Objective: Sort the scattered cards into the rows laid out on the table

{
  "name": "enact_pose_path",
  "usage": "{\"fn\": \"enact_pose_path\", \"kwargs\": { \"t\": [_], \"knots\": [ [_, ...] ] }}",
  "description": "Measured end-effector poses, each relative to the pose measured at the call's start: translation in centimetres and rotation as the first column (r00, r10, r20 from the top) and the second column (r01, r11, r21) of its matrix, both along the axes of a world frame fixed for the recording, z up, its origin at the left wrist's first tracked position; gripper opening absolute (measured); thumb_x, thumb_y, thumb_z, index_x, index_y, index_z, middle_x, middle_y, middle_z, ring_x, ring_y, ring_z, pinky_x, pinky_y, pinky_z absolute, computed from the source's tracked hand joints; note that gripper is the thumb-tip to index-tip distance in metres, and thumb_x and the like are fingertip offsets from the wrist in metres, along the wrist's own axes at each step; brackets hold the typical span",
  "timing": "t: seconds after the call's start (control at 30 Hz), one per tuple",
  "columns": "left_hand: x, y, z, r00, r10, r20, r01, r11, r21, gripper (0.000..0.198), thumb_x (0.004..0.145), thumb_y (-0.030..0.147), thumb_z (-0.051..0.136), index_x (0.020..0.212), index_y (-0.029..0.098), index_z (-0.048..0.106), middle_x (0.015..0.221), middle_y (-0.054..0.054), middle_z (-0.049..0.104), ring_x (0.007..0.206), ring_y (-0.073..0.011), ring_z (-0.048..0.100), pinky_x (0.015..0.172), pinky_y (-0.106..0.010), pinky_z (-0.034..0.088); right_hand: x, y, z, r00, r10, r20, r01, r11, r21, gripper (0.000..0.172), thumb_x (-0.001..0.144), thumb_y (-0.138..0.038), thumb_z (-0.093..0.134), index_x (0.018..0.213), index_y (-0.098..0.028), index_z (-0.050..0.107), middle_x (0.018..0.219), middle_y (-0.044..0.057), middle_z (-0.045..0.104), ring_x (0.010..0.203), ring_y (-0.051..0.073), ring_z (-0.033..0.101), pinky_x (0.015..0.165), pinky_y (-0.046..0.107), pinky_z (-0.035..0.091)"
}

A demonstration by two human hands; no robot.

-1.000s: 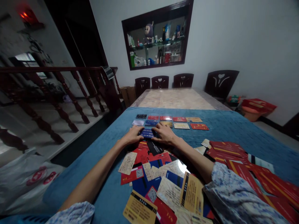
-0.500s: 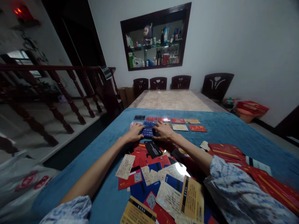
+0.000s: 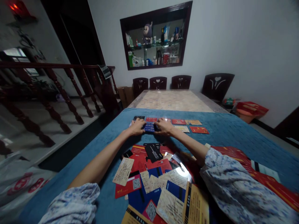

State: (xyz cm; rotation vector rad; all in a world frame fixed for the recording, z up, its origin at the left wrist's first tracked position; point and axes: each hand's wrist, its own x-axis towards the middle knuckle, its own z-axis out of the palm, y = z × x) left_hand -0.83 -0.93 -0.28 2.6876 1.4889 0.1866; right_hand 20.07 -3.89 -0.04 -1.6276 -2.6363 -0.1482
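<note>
Both my hands reach forward over a blue cloth [image 3: 224, 130] on a long table. My left hand [image 3: 137, 127] and my right hand [image 3: 164, 127] pinch the two ends of a dark blue card [image 3: 149, 127], fingers curled on its edges. The card lies among two neat rows of cards: a black card [image 3: 138, 118], red cards [image 3: 178, 121], a tan card [image 3: 192, 122] and another red card [image 3: 199, 129]. Close to me lies a loose heap of mixed cards [image 3: 154, 177], with a black card [image 3: 153, 152] on top.
Long red envelopes or sheets [image 3: 268, 180] lie at the right. Beyond the cloth the bare marble tabletop [image 3: 174, 100] runs to several dark chairs [image 3: 181, 81]. A wooden stair railing [image 3: 58, 90] stands left, a white plastic bag [image 3: 21, 186] at lower left.
Both hands have slid the dark blue card away from me, from just past the heap up into the laid-out rows. The view has shifted slightly.
</note>
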Motion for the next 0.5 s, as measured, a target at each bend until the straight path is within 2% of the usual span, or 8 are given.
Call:
{"fn": "enact_pose_path", "kwargs": {
  "t": [0.23,0.5],
  "knots": [
    [0.2,2.4,-0.2,1.0,0.014,-0.017,-0.014,1.0,-0.021,0.052,0.074,0.023,0.066,0.126,0.025,0.06,0.133,-0.011,0.059,0.127,-0.0348,0.041,0.103,-0.052,0.034,0.1,2.3,-0.1,0.999,-0.025,0.033,0.025,1.0,-0.007,0.049,0.086,-0.052,0.06,0.125,-0.023,0.063,0.127,0.018,0.059,0.118,0.036,0.048,0.089,0.05,0.046],
    [0.3,4.1,-0.4,0.999,0.036,-0.001,-0.036,0.995,-0.089,0.053,0.073,0.022,0.068,0.125,0.025,0.061,0.132,-0.011,0.061,0.13,-0.0363,0.04,0.105,-0.055,0.032,0.3,4.4,-0.7,0.998,-0.015,0.062,0.018,0.999,-0.046,0.053,0.085,-0.053,0.059,0.126,-0.021,0.063,0.127,0.019,0.06,0.118,0.037,0.048,0.09,0.053,0.045]
  ]
}}
